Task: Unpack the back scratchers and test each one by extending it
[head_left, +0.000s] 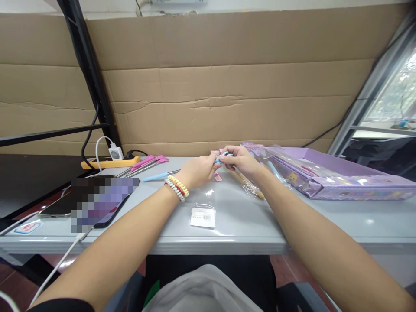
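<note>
My left hand point(202, 170), with braided bracelets at the wrist, and my right hand point(241, 161) meet above the back of the grey table. A small light-blue item point(225, 156) is pinched between the fingers of both; its kind is mostly hidden. Below them lies a clear plastic bag point(204, 200) with a white barcode label point(203, 217). Left of my left wrist rests a blue-handled tool point(156, 177) with a metal shaft, its far end covered by the hand. Under my right hand is a wooden stick-like item point(253, 187) in clear wrapping.
At right stands an open purple box point(325, 186) beside more wrapped items point(274, 169). Pink tools with metal rods point(144, 164) lie at back left near a yellow power strip point(112, 163) with a white charger point(115, 151). Two phones point(120, 203) sit at left; cardboard point(227, 82) stands behind.
</note>
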Action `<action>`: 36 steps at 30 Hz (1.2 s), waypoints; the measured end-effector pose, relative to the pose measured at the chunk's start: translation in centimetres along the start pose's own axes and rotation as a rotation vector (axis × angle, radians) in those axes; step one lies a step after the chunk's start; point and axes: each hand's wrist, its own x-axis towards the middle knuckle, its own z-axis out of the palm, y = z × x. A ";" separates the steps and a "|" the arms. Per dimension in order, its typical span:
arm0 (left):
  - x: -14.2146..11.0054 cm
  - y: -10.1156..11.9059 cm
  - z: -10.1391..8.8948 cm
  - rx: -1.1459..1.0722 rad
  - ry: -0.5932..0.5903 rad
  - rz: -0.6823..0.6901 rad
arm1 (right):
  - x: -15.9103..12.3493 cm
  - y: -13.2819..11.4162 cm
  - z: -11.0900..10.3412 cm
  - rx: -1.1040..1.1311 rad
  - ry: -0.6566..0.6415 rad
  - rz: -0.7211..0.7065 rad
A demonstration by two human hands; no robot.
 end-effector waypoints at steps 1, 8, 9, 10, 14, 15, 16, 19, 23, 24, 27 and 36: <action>0.0 0.0 -0.1 -0.008 0.003 -0.002 | 0.0 0.0 0.0 0.008 0.004 0.001; 0.0 -0.9 -0.5 -0.031 0.048 -0.049 | 0.2 -0.1 -0.7 0.113 0.131 -0.006; 0.0 -1.0 -0.4 -0.038 0.055 -0.050 | 0.3 -0.1 -0.8 0.119 0.147 -0.016; 0.0 -1.2 -0.4 -0.046 0.061 -0.050 | 0.3 0.0 -0.9 0.120 0.159 -0.024; -0.1 -1.8 -0.5 -0.045 0.077 -0.073 | 0.5 0.2 -1.3 0.150 0.238 -0.058; -0.1 -2.1 -0.6 -0.036 0.079 -0.088 | 0.6 0.2 -1.5 0.168 0.276 -0.072; -0.1 -2.3 -0.6 -0.028 0.082 -0.104 | 0.6 0.2 -1.7 0.188 0.317 -0.087; -0.2 -3.1 -0.7 -0.024 0.095 -0.125 | 0.6 0.0 -2.5 0.231 0.405 -0.111; -0.1 -3.3 -0.6 -0.080 0.135 -0.119 | 0.1 -0.4 -2.5 0.315 0.354 -0.119; -0.1 -3.0 -0.5 -0.102 0.151 -0.127 | -0.1 -0.5 -2.2 0.335 0.314 -0.116; 0.0 -2.0 -0.4 -0.170 0.185 -0.131 | -0.3 -0.2 -1.1 0.324 0.180 -0.058; 0.3 -0.7 -0.1 -0.195 0.108 -0.122 | 0.7 1.5 0.2 0.202 0.118 -0.063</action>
